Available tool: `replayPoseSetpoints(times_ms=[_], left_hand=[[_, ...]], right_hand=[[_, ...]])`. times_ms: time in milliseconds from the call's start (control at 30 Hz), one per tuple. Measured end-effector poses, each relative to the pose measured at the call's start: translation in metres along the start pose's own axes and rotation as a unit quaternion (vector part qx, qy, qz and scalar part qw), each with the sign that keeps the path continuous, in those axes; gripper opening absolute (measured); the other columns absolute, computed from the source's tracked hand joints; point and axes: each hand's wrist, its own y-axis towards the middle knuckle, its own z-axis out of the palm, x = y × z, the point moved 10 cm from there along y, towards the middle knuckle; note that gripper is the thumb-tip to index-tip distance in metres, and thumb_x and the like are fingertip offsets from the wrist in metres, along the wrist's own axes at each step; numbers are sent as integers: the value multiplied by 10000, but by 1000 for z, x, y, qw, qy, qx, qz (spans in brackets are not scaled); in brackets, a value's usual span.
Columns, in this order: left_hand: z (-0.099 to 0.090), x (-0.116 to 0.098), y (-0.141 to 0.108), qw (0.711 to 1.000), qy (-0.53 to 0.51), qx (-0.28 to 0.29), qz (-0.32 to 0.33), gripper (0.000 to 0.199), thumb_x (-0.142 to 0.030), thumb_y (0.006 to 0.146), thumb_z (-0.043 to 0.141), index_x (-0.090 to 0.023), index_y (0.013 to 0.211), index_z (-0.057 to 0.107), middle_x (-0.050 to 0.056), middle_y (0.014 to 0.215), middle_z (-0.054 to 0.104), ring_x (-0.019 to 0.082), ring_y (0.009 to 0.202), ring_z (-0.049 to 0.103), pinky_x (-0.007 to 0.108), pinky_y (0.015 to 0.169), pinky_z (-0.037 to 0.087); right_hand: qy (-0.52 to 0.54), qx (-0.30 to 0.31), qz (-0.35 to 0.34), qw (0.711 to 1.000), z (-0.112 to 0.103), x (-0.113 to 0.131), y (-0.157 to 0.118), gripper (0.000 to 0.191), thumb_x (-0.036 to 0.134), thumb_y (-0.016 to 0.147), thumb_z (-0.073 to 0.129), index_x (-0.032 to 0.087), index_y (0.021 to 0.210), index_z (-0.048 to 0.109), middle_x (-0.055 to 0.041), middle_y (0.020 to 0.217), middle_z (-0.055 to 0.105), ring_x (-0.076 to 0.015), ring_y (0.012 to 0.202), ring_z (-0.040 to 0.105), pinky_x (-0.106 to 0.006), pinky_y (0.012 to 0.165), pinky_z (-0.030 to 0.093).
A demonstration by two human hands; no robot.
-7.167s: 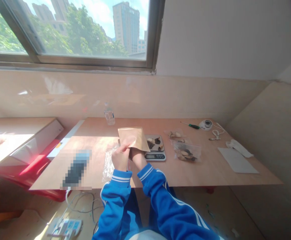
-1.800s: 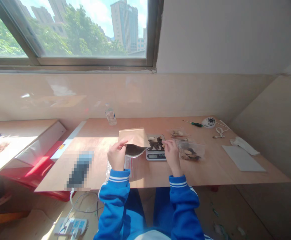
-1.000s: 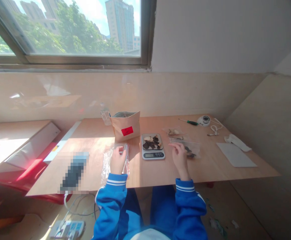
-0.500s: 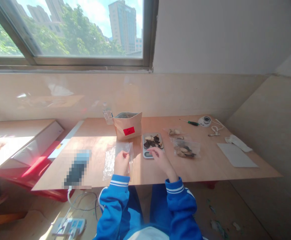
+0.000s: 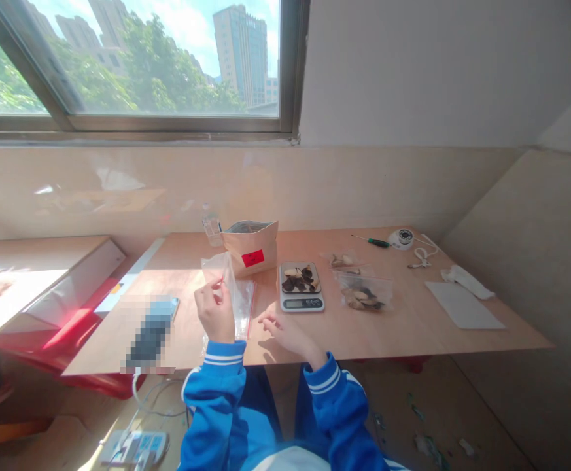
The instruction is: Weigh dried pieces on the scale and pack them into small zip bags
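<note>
My left hand (image 5: 215, 313) pinches the edge of a clear plastic bag (image 5: 241, 302), which is partly raised off the table. To its right, my right hand (image 5: 288, 332) hovers over the table near the front edge, fingers apart and holding nothing. A kitchen scale (image 5: 302, 305) stands beyond that hand, with dark and pale dried pieces (image 5: 299, 279) on its plate. Behind the clear bag is an upright, open-topped brown paper bag (image 5: 252, 254) with a red label. Filled clear bags (image 5: 365, 294) lie right of the scale.
A phone-like blurred object (image 5: 150, 335) with a cable lies at the left. A plastic bottle (image 5: 211, 226) stands at the back. At the right are a screwdriver (image 5: 377, 243), a white camera (image 5: 403, 239) and a white sheet (image 5: 464, 305).
My left hand has moved left and lifted part of the clear bag. My right hand has come away from the scale, toward the left and nearer me, uncovering the display.
</note>
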Motion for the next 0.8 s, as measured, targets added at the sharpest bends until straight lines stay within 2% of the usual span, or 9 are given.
replayPoseSetpoints(times_ms=[100,167,233,333,433,500,633,733,800], left_hand=[[30,34,-15,996,45,72,-39,258,-288,873,444,-167,989,641,89,933,563,172,704,559,309,687,468],[70,57,-34,972,61,221,-54,204,-256,824,489,-169,900,658,82,837,576,210,731,588,325,672,475],[82,67,-39,967,62,238,-61,186,-242,806,494,-167,854,657,84,794,590,234,767,602,356,722,485],[64,44,-12,992,27,115,-32,239,-272,854,440,-157,935,633,110,912,616,239,893,594,392,853,465],[31,-9,34,999,-12,-44,14,328,-334,857,501,-144,1113,573,141,1121,584,248,1099,529,405,978,401],[24,-40,68,995,-23,-89,26,459,-356,838,552,-152,1246,493,154,1272,517,250,1228,452,410,1049,338],[60,-60,117,1000,3,23,-1,419,-295,798,610,-177,1194,544,137,1301,539,280,1251,460,437,1067,310],[82,-41,109,989,-11,130,-66,309,-304,829,561,-179,1110,597,107,1116,664,266,1072,596,434,991,386],[74,-36,89,987,-50,142,-60,319,-319,816,568,-196,1108,605,81,1080,687,230,988,632,354,891,458]], right_hand=[[14,1,10,1000,-12,-4,-3,265,277,909,427,208,989,670,-49,921,677,-184,819,609,-321,756,475],[4,-5,28,1000,-22,-8,-6,285,307,909,426,196,1037,655,-48,951,670,-182,836,601,-320,783,467],[-8,-17,43,999,-32,-12,-9,305,345,910,425,194,1058,645,-45,951,665,-186,838,596,-322,790,462],[-9,-26,43,999,-44,-16,-14,331,370,918,404,188,1054,645,-53,970,667,-201,889,601,-331,820,454],[-12,-31,46,998,-49,-17,-17,346,365,921,388,181,1058,646,-61,962,669,-208,891,608,-340,824,455],[-9,-32,45,998,-49,-14,-17,348,365,924,383,179,1046,651,-60,951,671,-209,880,612,-343,817,462],[10,-61,8,998,-47,5,-15,312,348,919,406,193,1020,658,-59,1016,665,-210,959,613,-352,875,469],[19,-123,-51,991,-50,31,-16,292,298,920,416,214,1111,620,-67,1187,605,-198,1132,555,-352,988,435],[7,-168,-106,980,-53,55,-18,315,272,934,397,222,1189,576,-71,1280,551,-184,1226,490,-359,1062,387]])
